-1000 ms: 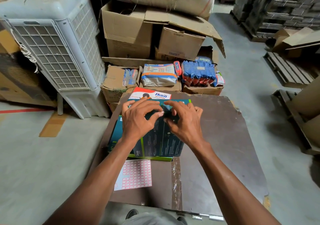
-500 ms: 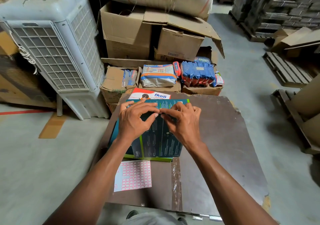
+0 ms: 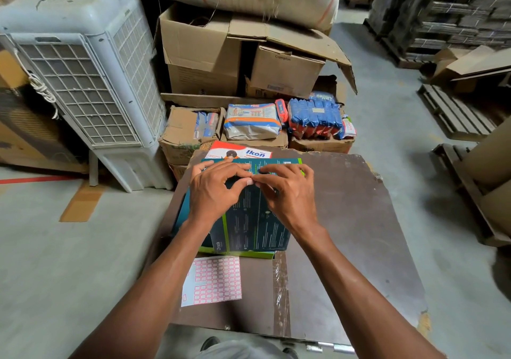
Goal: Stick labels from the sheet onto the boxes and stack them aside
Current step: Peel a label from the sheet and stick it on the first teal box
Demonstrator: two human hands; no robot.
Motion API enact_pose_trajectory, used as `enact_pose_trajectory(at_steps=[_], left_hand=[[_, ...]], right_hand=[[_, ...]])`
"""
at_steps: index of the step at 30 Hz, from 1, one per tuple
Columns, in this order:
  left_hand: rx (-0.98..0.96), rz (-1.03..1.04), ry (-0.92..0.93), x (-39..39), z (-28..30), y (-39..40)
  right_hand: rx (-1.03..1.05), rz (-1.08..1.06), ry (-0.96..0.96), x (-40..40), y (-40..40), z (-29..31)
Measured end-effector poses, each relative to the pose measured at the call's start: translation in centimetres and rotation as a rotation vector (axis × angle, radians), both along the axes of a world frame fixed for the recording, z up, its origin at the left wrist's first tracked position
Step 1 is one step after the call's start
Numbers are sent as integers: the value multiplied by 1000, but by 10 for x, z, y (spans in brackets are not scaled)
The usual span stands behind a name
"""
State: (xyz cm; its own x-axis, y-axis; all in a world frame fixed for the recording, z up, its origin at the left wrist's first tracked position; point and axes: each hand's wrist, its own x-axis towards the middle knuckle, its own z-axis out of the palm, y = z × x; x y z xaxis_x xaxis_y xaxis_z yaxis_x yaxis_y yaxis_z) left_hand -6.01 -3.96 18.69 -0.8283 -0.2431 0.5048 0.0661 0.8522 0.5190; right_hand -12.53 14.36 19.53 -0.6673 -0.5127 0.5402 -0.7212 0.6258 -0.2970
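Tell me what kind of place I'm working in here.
Most likely a warehouse or stockroom. Worn cartons are piled on a bare concrete floor, wooden pallets lie to one side, wrapped stock stands on another pallet, and an air cooler stands nearby.

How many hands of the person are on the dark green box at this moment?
2. The left hand rests on the left part of the dark green box, the right hand on its right part; their fingertips meet near its far edge.
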Motion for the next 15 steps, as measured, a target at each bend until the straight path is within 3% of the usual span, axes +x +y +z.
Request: enact_pose_trajectory(at_steps=[7, 12, 15], left_hand=[[-32, -49, -82, -1, 5, -10], [-234, -77, -238, 10, 4, -13], [-308, -68, -313, 11, 2, -18]], right_hand=[[-88, -15, -70, -7, 9, -3], [104, 15, -14, -9, 8, -11], [102, 15, 20, -7, 6, -13]])
